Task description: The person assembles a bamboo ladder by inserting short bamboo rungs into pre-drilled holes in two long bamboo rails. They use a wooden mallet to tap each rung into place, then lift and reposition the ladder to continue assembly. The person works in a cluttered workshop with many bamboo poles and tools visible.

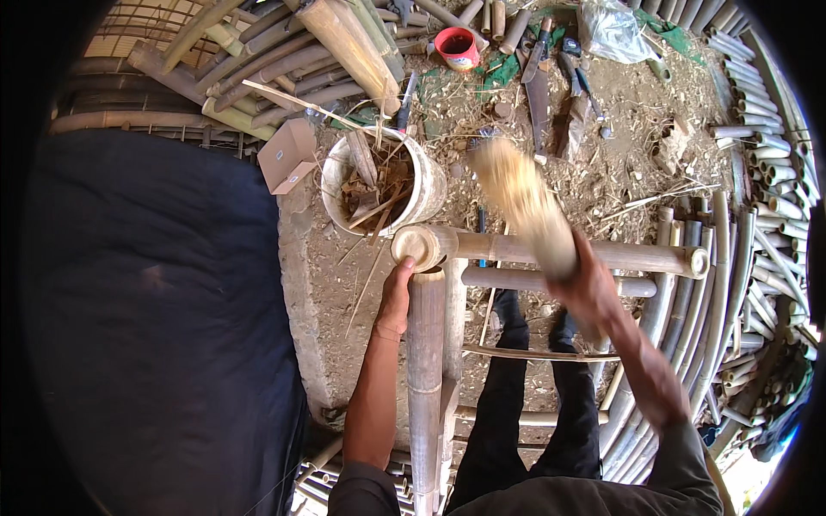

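Observation:
My left hand [398, 297] grips a thick bamboo crosspiece [420, 248] at its closed end, thumb on the end face; the other fingers are mostly hidden. The crosspiece sits at the top of an upright bamboo pole [426, 361], with a small dark gap between them. A thinner bamboo rail [637, 256] runs from it to the right. My right hand [585, 279] is closed around the lower end of a thick wooden mallet [520, 198]. Its pale, worn head is smeared by motion, raised above the rail and pointing up and left.
A white bucket [428, 185] of bamboo scraps stands beyond the joint, beside a cardboard box [286, 156]. A red pot [457, 50], a handsaw [538, 107] and other tools lie farther off. Dark cloth [163, 318] covers the left. Bamboo poles [727, 267] line the right.

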Demonstrator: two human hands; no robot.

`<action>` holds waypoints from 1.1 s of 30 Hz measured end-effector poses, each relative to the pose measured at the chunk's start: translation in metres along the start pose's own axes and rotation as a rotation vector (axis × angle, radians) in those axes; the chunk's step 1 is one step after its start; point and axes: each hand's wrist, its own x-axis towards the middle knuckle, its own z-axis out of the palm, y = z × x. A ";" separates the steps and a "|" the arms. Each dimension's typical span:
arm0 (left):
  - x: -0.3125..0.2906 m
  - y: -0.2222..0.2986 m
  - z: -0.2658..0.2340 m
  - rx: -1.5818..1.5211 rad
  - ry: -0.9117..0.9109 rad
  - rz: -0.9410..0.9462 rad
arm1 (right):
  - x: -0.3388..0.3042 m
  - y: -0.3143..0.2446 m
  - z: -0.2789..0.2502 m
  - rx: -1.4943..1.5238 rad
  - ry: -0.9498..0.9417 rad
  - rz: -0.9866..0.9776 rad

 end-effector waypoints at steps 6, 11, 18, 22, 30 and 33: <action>0.007 -0.006 -0.006 -0.009 -0.031 0.017 | 0.095 -0.095 0.009 -0.926 -0.330 -0.273; -0.001 0.008 0.001 0.002 -0.050 0.014 | 0.110 -0.109 -0.004 -1.019 -0.275 -0.265; 0.000 -0.008 -0.017 -0.066 -0.099 -0.039 | 0.110 -0.119 0.000 -1.067 -0.330 -0.393; -0.006 -0.012 -0.018 -0.014 -0.068 0.063 | 0.095 -0.113 0.028 -0.949 -0.362 -0.163; -0.066 -0.059 -0.008 0.651 0.140 0.200 | 0.114 -0.100 0.028 -0.669 -0.112 -0.069; -0.065 -0.057 -0.017 0.611 0.155 0.296 | 0.102 -0.119 0.028 -0.989 -0.451 -0.262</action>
